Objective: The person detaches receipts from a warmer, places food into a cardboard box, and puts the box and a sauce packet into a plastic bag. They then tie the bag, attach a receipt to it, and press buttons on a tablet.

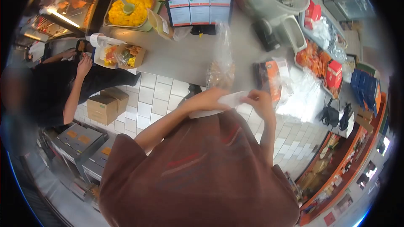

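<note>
Close to my chest, a strip of white paper (226,103) is stretched between my two hands. My left hand (209,99) is closed on its left part, while my right hand (259,101) pinches the right end with thumb and fingers. Just past the paper, at the counter edge, stands a clear plastic bag (221,75) with brownish contents, its top gathered upward. To the right of it lies an orange and dark package (271,77). Any print on the paper is too blurred to make out.
On the counter (168,54) stand a tablet (200,10), a container of yellow food (136,4), a takeaway box with food (142,56) and a large translucent tub (256,4). A co-worker (54,88) works at left. A cardboard box (103,108) sits below.
</note>
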Action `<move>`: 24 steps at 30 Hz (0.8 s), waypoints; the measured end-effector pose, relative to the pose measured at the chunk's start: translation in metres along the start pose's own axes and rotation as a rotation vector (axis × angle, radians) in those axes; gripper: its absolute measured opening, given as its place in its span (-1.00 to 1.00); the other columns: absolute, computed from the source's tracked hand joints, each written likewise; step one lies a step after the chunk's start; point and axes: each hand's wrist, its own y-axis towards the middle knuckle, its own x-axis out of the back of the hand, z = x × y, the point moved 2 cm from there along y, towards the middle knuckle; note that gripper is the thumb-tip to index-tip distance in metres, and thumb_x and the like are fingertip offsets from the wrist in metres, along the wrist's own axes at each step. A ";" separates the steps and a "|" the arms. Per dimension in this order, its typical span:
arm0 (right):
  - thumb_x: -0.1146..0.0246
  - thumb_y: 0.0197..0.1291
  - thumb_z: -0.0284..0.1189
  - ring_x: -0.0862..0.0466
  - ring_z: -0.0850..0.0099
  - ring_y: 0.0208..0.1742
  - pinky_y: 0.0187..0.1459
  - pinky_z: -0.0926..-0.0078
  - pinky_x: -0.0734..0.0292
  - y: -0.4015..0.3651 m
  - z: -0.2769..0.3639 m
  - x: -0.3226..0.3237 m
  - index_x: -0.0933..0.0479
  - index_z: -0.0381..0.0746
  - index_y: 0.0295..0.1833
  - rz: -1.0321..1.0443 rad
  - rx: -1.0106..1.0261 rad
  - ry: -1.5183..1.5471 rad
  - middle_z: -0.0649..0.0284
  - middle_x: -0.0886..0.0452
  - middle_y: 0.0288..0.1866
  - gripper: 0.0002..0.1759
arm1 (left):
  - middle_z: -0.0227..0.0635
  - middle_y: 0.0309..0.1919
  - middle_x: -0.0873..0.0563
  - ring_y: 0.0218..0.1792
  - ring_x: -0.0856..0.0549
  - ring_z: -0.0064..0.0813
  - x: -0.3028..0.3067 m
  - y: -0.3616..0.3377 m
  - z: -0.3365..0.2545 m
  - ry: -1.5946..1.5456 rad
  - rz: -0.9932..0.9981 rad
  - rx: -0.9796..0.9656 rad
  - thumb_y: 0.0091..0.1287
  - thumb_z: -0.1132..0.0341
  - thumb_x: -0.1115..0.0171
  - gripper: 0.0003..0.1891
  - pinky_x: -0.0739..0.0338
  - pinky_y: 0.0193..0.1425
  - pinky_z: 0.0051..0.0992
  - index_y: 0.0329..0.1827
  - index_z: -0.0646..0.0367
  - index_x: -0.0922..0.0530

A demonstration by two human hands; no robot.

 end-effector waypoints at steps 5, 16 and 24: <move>-0.51 0.05 -0.27 -0.67 0.27 -0.40 -0.28 0.31 -0.49 -0.014 -0.042 0.007 -0.65 -0.34 -0.38 -0.073 -0.238 -0.297 0.10 -0.69 -0.49 -0.67 | -0.04 -0.16 -0.76 -0.11 -0.73 -0.12 -0.059 0.043 0.075 -0.007 0.092 0.126 0.31 0.07 -0.33 -0.52 -0.55 0.03 -0.27 0.11 0.29 -0.61; -0.33 0.24 -0.42 -0.62 0.29 -0.33 -0.21 0.37 -0.50 0.028 -0.031 -0.030 -0.62 -0.35 -0.15 -0.231 0.010 0.002 0.11 -0.70 -0.31 -0.80 | -0.04 -0.34 -0.74 -0.31 -0.72 -0.13 0.038 -0.010 0.053 0.052 -0.136 0.155 0.31 0.10 -0.34 -0.68 -0.56 -0.14 -0.28 -0.13 0.20 -0.69; -0.33 0.20 -0.38 -0.73 0.11 -0.29 -0.18 0.24 -0.56 0.098 -0.093 -0.066 -0.67 -0.27 -0.14 -0.513 0.113 -0.118 0.10 -0.73 -0.36 -0.80 | -0.40 -0.44 -0.68 -0.33 -0.57 -0.65 0.093 0.033 0.114 0.050 -0.055 0.144 0.29 0.11 -0.41 -0.68 -0.47 -0.19 -0.52 -0.27 0.25 -0.65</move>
